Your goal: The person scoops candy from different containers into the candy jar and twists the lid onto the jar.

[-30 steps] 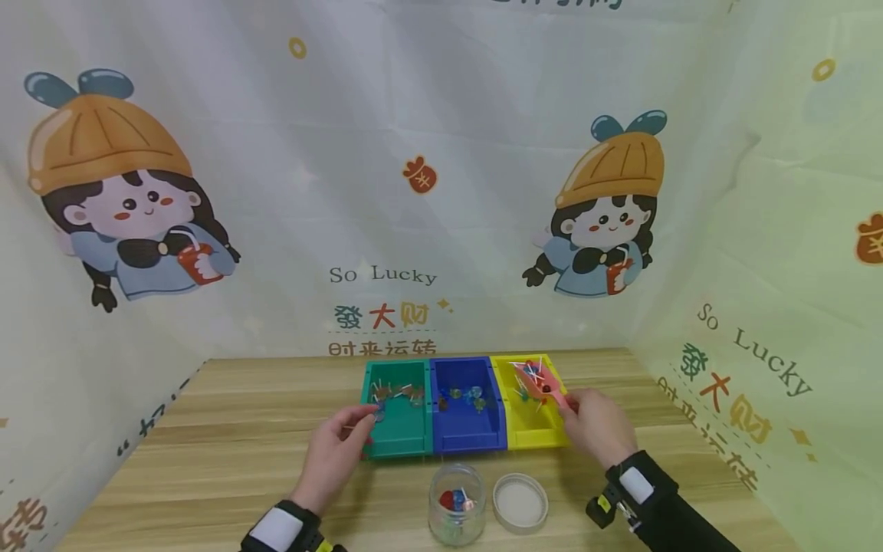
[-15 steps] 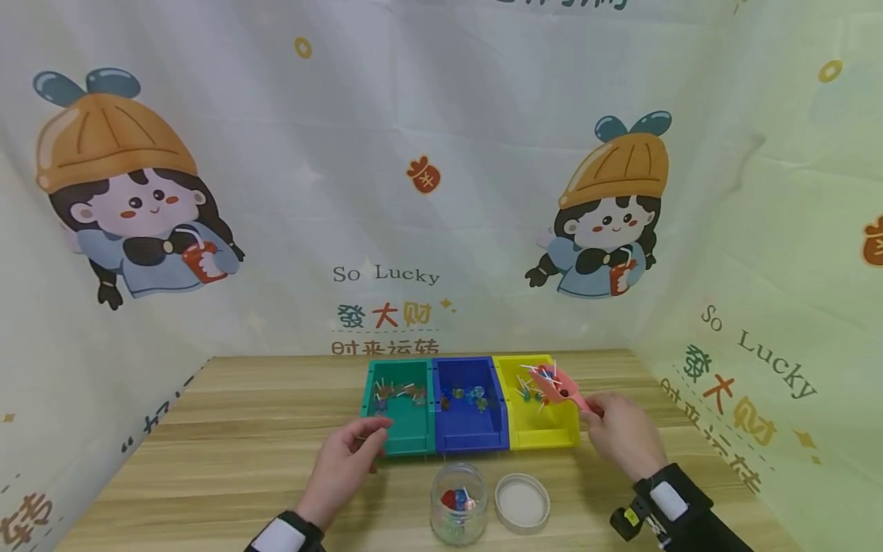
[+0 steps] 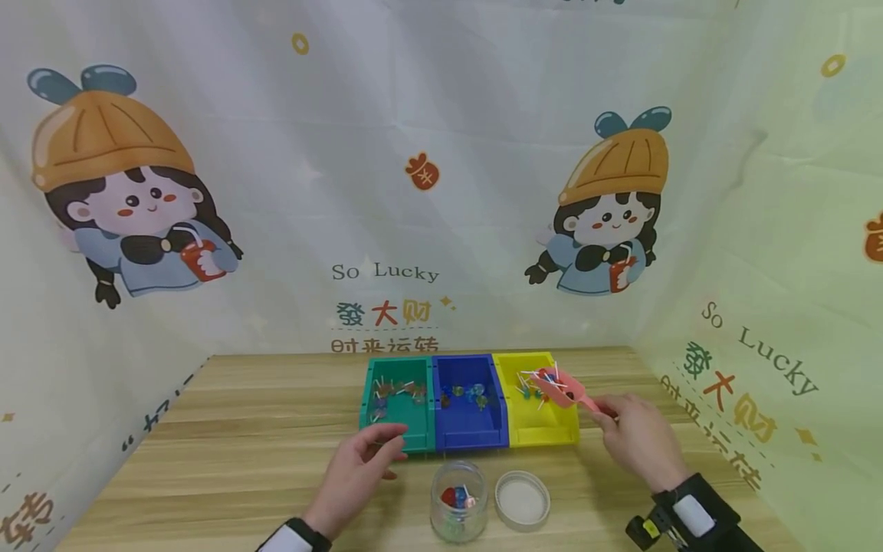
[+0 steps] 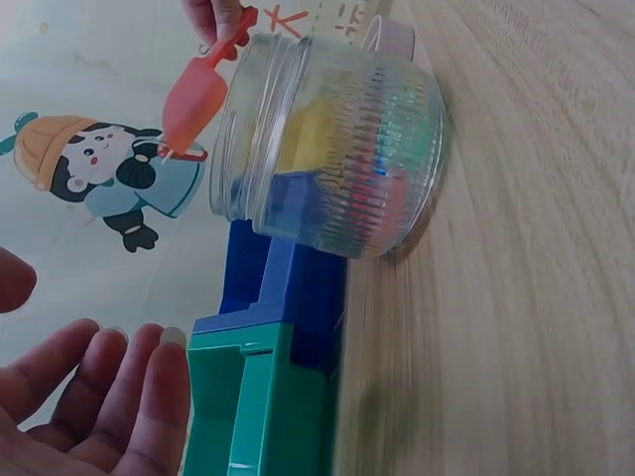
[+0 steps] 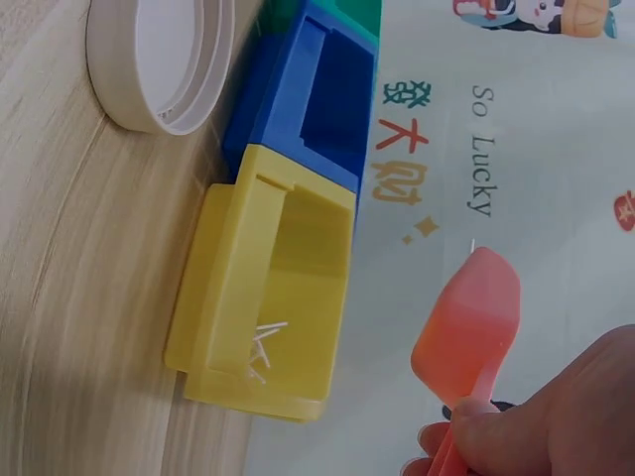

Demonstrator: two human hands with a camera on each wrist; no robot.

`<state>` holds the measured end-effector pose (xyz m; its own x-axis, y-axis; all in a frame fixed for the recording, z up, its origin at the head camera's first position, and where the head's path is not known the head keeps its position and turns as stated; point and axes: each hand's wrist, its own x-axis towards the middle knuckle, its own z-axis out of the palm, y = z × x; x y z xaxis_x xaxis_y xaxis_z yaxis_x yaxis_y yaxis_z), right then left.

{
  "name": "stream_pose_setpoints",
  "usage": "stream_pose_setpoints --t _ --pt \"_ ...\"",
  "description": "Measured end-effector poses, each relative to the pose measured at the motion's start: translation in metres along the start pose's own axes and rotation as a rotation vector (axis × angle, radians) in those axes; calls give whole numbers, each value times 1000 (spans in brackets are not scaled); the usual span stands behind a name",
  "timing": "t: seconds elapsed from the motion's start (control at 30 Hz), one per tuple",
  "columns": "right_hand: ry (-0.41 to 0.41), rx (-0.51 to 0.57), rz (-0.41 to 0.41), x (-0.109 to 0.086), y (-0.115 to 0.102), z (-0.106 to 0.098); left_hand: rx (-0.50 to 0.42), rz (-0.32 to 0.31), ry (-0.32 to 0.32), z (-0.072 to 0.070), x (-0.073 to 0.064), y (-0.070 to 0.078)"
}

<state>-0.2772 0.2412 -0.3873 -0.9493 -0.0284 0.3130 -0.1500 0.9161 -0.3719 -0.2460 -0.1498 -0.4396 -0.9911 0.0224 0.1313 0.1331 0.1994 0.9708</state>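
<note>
My right hand (image 3: 643, 441) grips the handle of a small pink scoop (image 3: 562, 386), held over the yellow bin (image 3: 548, 435). In the scoop lie red and blue lollipop-like pieces with white sticks. More such pieces lie in the yellow bin; its white sticks (image 5: 262, 349) show in the right wrist view. My left hand (image 3: 359, 474) hovers near the front of the green bin (image 3: 407, 437), its fingers loosely bent and nothing visible in them. Close to its right stands an uncapped clear glass jar (image 3: 458, 525) with red, blue and other coloured pieces inside.
Between the green and yellow bins sits a blue bin (image 3: 471, 435) with several small clear and coloured pieces. A round whitish lid (image 3: 522, 500) lies right of the jar. Behind the wooden table (image 3: 228, 437) hangs a printed cloth (image 3: 483, 192).
My right hand has drawn the loaded scoop up and rightward from within the yellow bin. My left hand has let go of a small piece at the green bin and shifted right toward the jar.
</note>
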Motion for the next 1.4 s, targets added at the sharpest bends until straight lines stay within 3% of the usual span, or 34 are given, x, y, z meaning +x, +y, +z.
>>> stream_pose_setpoints --t 0.4,0.6,0.83,1.2,1.4 --pt "-1 13 -39 -13 -8 -21 71 -35 -114 11 -6 1" --pt "18 14 -96 -20 -14 -28 49 -70 -236 18 -9 -2" --pt "-32 5 -68 -24 -24 -34 67 -161 -349 28 -10 -12" --pt "-97 20 -126 -33 -35 -38 141 -212 -382 42 -8 -20" --pt "-113 35 -160 -39 -42 -35 151 -189 -382 45 -6 -21"
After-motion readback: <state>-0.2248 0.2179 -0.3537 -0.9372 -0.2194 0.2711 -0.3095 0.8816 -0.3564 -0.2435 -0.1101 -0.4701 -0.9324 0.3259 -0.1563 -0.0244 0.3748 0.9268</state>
